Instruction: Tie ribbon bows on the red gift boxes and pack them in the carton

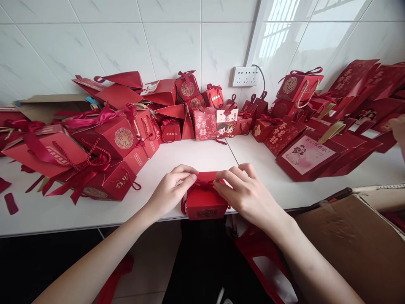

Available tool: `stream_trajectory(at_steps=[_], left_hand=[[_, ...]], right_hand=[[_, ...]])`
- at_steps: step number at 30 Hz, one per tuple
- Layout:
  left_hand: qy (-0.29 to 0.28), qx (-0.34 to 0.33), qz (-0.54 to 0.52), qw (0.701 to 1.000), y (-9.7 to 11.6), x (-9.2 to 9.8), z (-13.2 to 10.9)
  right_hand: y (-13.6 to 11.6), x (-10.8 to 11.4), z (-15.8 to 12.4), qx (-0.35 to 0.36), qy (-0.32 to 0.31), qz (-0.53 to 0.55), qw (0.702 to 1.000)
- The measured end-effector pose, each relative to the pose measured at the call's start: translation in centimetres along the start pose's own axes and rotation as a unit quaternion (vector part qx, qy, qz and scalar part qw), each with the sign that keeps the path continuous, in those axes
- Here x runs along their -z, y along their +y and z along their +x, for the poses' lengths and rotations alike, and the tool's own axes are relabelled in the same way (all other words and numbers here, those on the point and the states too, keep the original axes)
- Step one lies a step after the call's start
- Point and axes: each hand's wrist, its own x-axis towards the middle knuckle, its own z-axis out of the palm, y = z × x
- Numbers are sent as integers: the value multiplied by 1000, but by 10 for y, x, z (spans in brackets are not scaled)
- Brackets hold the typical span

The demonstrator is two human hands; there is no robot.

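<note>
A small red gift box (205, 204) with dark lettering on its front sits at the table's near edge. Across its top runs a dark red ribbon (204, 184). My left hand (175, 185) is at the box's left top, thumb and fingers pinched together on the ribbon's left part. From the right, my right hand (238, 185) has its fingers curled down over the other part of the ribbon. The fingertips partly hide the ribbon, so its knot or bow does not show clearly. Twisted cord handles hang at the box's sides.
Stacked red gift boxes with ribbons (104, 139) stand on the left of the white table (177, 154). Red gift bags (310, 154) crowd the right side. A cardboard box (348, 236) sits at lower right. A power strip (245, 76) is on the tiled wall. Another person's hand (398, 128) shows at the right edge.
</note>
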Motion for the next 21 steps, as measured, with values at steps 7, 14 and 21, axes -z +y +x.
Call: stream_trajectory(at_steps=[7,14,21], left_hand=[[88,-118,177,973,-4,-5,-20],[97,-125,204,966,-1,-17,-34],[77,-96,133,983,-4,-22,-33]], right_hand=[[5,10,-15,-2,-2,-3,1000],[-7,13,-15,-185,-15,110,976],[-27,7,-8,-390,-156,287,861]])
